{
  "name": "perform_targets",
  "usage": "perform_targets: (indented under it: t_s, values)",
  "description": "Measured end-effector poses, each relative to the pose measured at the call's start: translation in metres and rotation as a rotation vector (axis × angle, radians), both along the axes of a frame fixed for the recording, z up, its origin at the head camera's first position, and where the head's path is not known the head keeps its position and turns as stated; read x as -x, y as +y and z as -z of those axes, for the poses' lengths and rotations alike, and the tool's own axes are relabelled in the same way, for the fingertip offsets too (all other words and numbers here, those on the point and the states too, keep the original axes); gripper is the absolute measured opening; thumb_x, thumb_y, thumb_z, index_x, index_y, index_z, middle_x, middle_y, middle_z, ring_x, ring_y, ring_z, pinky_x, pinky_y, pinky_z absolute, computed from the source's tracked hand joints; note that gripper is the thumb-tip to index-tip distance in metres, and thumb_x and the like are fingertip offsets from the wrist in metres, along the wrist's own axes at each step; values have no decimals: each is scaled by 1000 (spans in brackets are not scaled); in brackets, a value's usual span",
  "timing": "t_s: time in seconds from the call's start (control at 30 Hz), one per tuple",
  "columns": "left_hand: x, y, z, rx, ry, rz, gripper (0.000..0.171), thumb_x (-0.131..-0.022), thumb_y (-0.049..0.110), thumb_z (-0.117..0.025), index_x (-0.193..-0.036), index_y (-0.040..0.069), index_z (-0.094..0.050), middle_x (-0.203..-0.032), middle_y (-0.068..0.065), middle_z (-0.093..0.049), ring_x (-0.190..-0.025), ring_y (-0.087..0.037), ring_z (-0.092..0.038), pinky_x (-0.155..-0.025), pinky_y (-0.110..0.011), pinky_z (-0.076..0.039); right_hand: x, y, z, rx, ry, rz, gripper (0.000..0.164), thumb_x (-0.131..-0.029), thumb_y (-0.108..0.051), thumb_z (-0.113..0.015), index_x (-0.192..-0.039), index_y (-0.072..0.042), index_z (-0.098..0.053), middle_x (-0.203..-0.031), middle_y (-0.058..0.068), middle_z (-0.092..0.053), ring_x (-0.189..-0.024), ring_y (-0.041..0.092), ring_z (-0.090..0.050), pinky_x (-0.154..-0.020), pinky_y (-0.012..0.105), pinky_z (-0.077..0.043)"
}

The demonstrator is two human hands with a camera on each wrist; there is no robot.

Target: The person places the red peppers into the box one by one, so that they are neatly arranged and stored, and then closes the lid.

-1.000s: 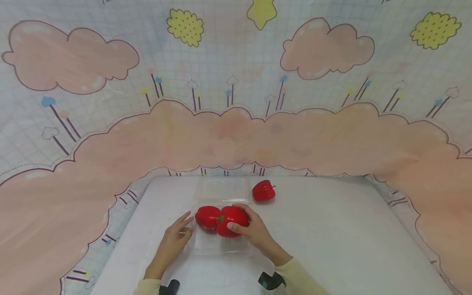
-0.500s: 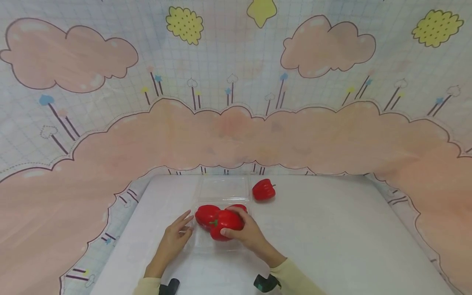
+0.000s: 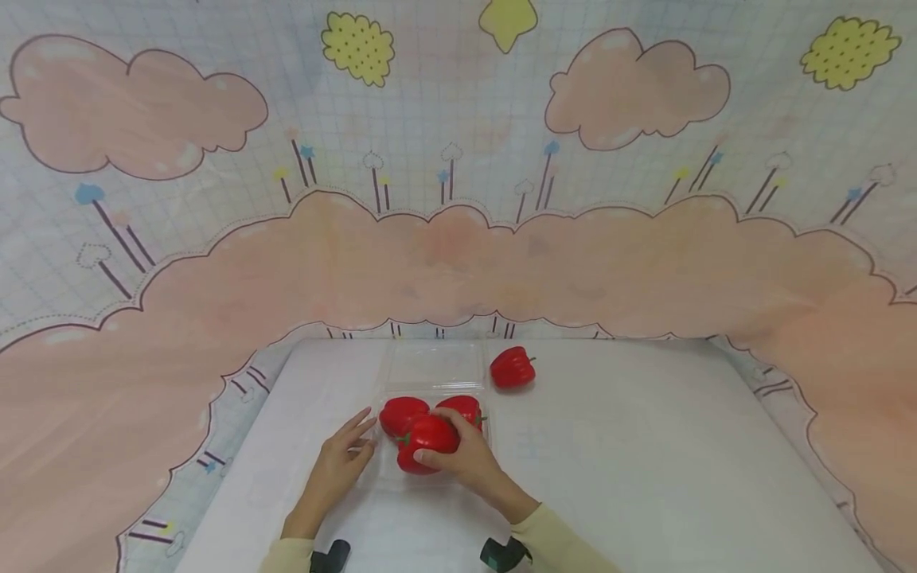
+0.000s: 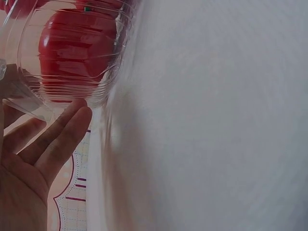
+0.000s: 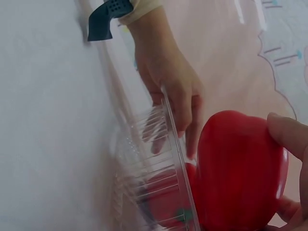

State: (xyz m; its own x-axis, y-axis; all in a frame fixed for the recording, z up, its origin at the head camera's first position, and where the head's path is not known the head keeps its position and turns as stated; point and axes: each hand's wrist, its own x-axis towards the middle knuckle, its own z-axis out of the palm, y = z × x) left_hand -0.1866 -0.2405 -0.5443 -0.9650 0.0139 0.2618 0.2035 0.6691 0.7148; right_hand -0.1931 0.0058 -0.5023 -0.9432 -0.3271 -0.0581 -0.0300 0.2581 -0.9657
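Observation:
My right hand (image 3: 469, 458) grips a red bell pepper (image 3: 427, 444) over the near part of a clear plastic container (image 3: 401, 479), thumb on its near side. In the right wrist view, this pepper (image 5: 240, 168) stands above the container's rim. Two other red peppers, a left one (image 3: 403, 415) and a right one (image 3: 462, 407), lie in the back of the container. My left hand (image 3: 340, 461) is at the container's left side with extended fingers. In the left wrist view, its fingertips (image 4: 79, 115) touch the clear wall, with a pepper (image 4: 79, 45) behind it.
The container's open lid (image 3: 435, 366) lies flat behind it. Another red pepper (image 3: 513, 368) rests on the white table (image 3: 630, 446) to the right of the lid. A patterned cloth (image 3: 501, 270) hangs behind the table.
My right hand has moved the gripped pepper left and nearer to me, from above the right pepper toward the container's front, uncovering the right pepper. My left hand stays in place.

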Motion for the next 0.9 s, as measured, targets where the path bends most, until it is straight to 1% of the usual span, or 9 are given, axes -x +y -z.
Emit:
perform_targets:
  t_s: [0.23, 0.53, 0.73, 0.9]
  values:
    - [0, -1, 1, -21, 17, 18, 43, -87, 2, -68, -130, 4, -63, -147, -12, -52, -96, -25, -72, -80, -32, -62, -1, -7, 4, -60, 29, -28, 70, -74, -30, -83, -136, -25, -50, -134, 9, -54, -124, 31, -50, -87, 49, -60]
    - [0, -2, 1, -16, 16, 12, 44, -87, 3, -69, -131, 6, -63, -147, -11, -52, -96, -25, -73, -81, -33, -62, 0, -13, 6, -90, 48, -16, 73, -72, -27, -85, -135, -22, -49, -135, 9, -55, -124, 32, -50, -87, 50, -60]
    - [0, -2, -1, -23, 19, 14, 43, -88, 2, -68, -130, 4, -63, -147, -12, -52, -95, -25, -73, -81, -33, -62, 0, -15, 8, -124, 80, -14, 72, -75, -32, -83, -137, -20, -49, -134, 7, -55, -124, 29, -51, -86, 48, -61]
    - [0, -1, -2, -25, 1, 10, 43, -87, 2, -68, -130, 5, -63, -148, -11, -52, -96, -25, -72, -82, -34, -62, 0, -15, 7, -151, 97, -21, 73, -75, -34, -83, -137, -20, -48, -135, 7, -55, -124, 30, -51, -87, 48, -60]
